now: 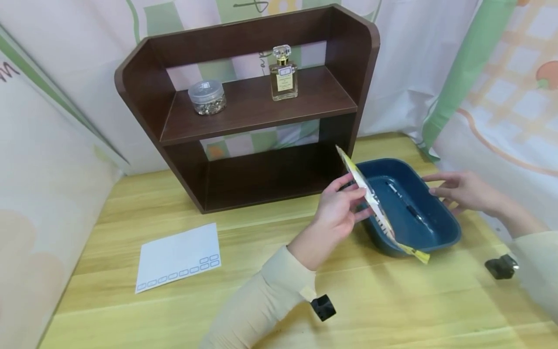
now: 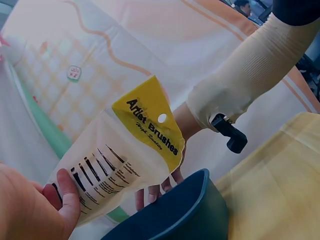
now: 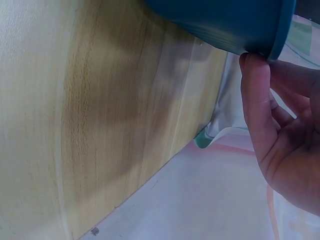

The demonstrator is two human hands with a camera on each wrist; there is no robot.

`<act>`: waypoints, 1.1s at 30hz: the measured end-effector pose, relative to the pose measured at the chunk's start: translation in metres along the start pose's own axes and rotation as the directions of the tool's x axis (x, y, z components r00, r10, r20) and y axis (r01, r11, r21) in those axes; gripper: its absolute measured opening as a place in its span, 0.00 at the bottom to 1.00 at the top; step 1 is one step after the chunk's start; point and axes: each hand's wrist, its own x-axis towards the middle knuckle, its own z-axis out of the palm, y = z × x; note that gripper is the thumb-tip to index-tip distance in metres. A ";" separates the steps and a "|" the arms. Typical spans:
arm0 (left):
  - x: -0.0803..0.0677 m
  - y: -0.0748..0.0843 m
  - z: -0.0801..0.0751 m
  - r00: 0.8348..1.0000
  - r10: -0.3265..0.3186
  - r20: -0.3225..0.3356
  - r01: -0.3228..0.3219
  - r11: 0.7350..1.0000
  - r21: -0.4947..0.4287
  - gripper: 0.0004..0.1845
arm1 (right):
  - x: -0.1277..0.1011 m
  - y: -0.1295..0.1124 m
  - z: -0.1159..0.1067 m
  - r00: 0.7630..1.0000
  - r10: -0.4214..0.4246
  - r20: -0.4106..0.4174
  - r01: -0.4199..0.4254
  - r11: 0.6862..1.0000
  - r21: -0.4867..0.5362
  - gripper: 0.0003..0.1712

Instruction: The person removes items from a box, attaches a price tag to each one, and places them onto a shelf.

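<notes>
My left hand [image 1: 333,208] holds a flat clear packet [image 2: 100,170] between thumb and fingers, tilted over the left side of a dark blue plastic basin [image 1: 449,228]. The packet's yellow top reads "Artist Brushes", and dark brush shapes show on its front. At the basin's right rim is my right hand [image 1: 466,191]; in the right wrist view its fingertips [image 3: 250,62] pinch the edge from either side. A slim pen-like item [image 1: 407,203], partly dark and partly clear, lies on the basin floor.
Behind stands a dark brown two-tier shelf [image 1: 257,127], with a lidded clear jar [image 1: 207,98] and a perfume bottle [image 1: 284,80] on its upper board. A white card [image 1: 178,257] with printed blue boxes lies on the wooden table [image 1: 131,320]. Patterned curtains [image 1: 492,106] surround the table.
</notes>
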 end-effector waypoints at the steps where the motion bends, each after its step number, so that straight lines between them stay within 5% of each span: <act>1: -0.002 0.002 -0.004 1.000 -0.002 0.006 0.002 1.000 0.002 0.21 | 0.000 0.000 0.000 1.000 0.001 0.002 -0.001 1.000 -0.005 0.22; 13: -0.018 0.016 -0.062 0.999 -0.024 0.044 0.022 0.998 0.059 0.23 | 0.003 0.002 0.000 1.000 -0.006 -0.007 0.006 1.000 -0.007 0.17; 25: -0.016 0.010 -0.130 0.999 -0.044 -0.028 0.048 0.985 0.168 0.25 | 0.004 0.006 0.002 1.000 -0.013 -0.010 0.013 0.999 0.030 0.20; 33: -0.022 0.020 -0.171 0.998 -0.063 -0.032 0.069 0.963 0.259 0.28 | 0.005 0.009 0.000 1.000 -0.014 -0.007 0.014 0.999 0.039 0.21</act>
